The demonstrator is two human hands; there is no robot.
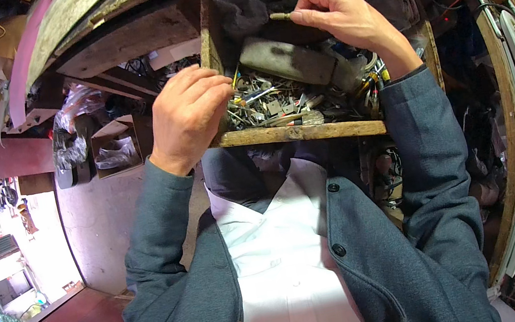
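right hand (342, 16) pinches a small dull metal piece (280, 16) at its fingertips, above the back of the wooden drawer (299, 132) | left hand (188, 114) curled shut at the drawer's front-left corner, whether it holds anything I cannot tell | risk: a loose pinch could drop the piece into the tangled hardware (275, 101) beside the grey block (287, 62)

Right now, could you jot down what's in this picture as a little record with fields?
Place: cluttered workshop, wooden drawer pulled open under a bench
Drawer contents: tangled metal parts, grey block, dark cloth
Left hand: curled at the drawer's left front corner; what it holds is hidden
Right hand: pinches a small metal piece above the drawer
Clothing: grey jacket, white shirt
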